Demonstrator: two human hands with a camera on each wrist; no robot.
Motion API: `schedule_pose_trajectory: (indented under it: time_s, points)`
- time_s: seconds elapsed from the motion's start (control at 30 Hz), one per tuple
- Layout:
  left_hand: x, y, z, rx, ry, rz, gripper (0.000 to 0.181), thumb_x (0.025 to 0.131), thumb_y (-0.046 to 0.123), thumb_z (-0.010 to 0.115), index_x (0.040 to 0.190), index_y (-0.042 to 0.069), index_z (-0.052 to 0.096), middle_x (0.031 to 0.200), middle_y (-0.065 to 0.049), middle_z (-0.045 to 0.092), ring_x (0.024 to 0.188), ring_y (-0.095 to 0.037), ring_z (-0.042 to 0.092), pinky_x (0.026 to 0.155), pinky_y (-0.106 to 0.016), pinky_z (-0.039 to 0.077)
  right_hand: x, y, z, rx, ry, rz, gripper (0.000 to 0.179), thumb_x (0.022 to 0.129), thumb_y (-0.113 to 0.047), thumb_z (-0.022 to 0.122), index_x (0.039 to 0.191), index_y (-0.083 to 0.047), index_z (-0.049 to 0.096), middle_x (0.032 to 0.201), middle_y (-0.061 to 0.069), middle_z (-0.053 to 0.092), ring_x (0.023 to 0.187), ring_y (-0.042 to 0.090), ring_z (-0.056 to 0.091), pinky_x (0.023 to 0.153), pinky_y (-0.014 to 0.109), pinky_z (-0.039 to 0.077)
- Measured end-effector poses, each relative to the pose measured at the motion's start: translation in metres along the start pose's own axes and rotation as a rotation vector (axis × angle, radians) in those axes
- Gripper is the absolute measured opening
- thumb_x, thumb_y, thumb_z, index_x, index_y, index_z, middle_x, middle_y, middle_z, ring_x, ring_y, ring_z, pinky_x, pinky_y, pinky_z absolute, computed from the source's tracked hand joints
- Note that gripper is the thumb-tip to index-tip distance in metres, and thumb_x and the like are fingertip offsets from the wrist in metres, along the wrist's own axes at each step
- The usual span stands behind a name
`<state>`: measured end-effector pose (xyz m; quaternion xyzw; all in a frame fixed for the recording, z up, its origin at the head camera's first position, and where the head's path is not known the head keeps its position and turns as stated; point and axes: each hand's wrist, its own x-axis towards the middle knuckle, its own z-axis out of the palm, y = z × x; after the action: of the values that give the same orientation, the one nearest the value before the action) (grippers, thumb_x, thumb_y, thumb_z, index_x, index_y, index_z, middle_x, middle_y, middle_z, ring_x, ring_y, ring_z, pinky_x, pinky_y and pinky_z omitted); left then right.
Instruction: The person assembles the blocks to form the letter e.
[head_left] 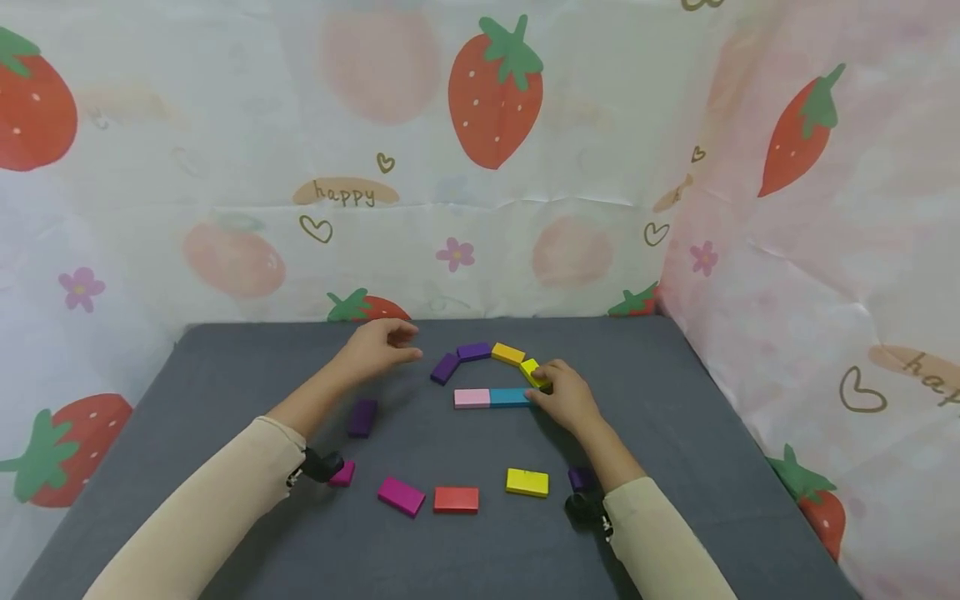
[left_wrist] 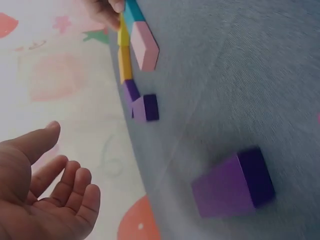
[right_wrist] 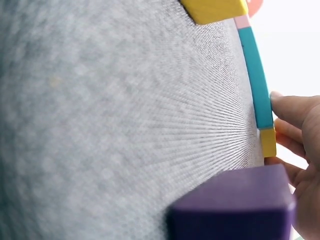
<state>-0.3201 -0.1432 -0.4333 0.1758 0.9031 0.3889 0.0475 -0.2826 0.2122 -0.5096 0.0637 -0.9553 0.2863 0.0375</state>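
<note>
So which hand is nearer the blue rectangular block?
Right. The right hand is at the right end of the blue rectangular block; the left hand is apart, farther left and back.

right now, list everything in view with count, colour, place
blocks: four, purple, far arc (two), left, right
block: one, orange-yellow, far arc
blocks: two, yellow, near row, arc's right end
block: one, pink, in front of arc
block: one visible, blue, beside pink
blocks: two, magenta, near left
block: one, red, near row
table: one, grey, underneath
backdrop: one, pale strawberry print, behind
cameras: two, black, wrists
sleeves: two, cream, forearms
left hand: one, left of arc
right hand: one, at arc's yellow block
</note>
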Motion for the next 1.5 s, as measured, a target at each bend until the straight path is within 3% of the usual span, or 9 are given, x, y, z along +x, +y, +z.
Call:
schedule_pose_trajectory:
  time_s: [0.23,0.4,0.9,1.17,1.5]
  points:
    - [-0.023,-0.010,-0.016,0.081,-0.020,0.002,0.055,0.094,0.036,0.075,0.140,0.010,0.061,0.138,-0.012,0.063,0.127,-0.032,0.057,0.103,-0.052,0.048,0.001,0.000,-0.002,-0.006,0.012,-0.014,0.040,0.094,-0.028,0.077,0.126,-0.006,0.071,0.126,0.007,0.062,0.116,0.028,0.061,0.104,0.048,0.049]
    - [-0.040,-0.023,-0.021,0.088,-0.034,0.011,0.055,0.094,0.035,0.076,0.140,0.008,0.061,0.139,-0.014,0.061,0.128,-0.035,0.055,0.103,-0.054,0.048,0.001,0.000,-0.003,-0.011,0.012,-0.004,0.041,0.093,-0.029,0.078,0.126,-0.006,0.071,0.126,0.007,0.062,0.116,0.028,0.061,0.104,0.047,0.049]
    - [-0.082,-0.067,-0.016,0.055,-0.052,0.007,0.061,0.091,0.043,0.077,0.142,0.013,0.060,0.141,-0.012,0.059,0.128,-0.035,0.054,0.099,-0.052,0.051,-0.002,-0.001,-0.002,-0.030,0.001,0.017,0.041,0.094,-0.031,0.077,0.128,-0.008,0.070,0.129,0.006,0.062,0.120,0.028,0.060,0.105,0.047,0.049]
    - [-0.095,-0.085,-0.012,0.051,-0.044,-0.002,0.068,0.088,0.042,0.081,0.144,0.012,0.057,0.143,-0.014,0.057,0.131,-0.038,0.052,0.100,-0.055,0.049,-0.002,-0.003,-0.002,-0.023,0.003,-0.006,0.041,0.093,-0.030,0.077,0.127,-0.007,0.070,0.128,0.007,0.062,0.119,0.029,0.061,0.104,0.048,0.049]
    - [-0.093,-0.092,-0.003,0.051,-0.076,-0.007,0.071,0.083,0.038,0.085,0.142,0.008,0.059,0.137,-0.015,0.061,0.123,-0.035,0.054,0.100,-0.054,0.045,-0.002,-0.003,-0.002,-0.032,-0.009,0.003,0.042,0.094,-0.030,0.077,0.129,-0.007,0.070,0.130,0.007,0.062,0.120,0.029,0.060,0.105,0.048,0.048]
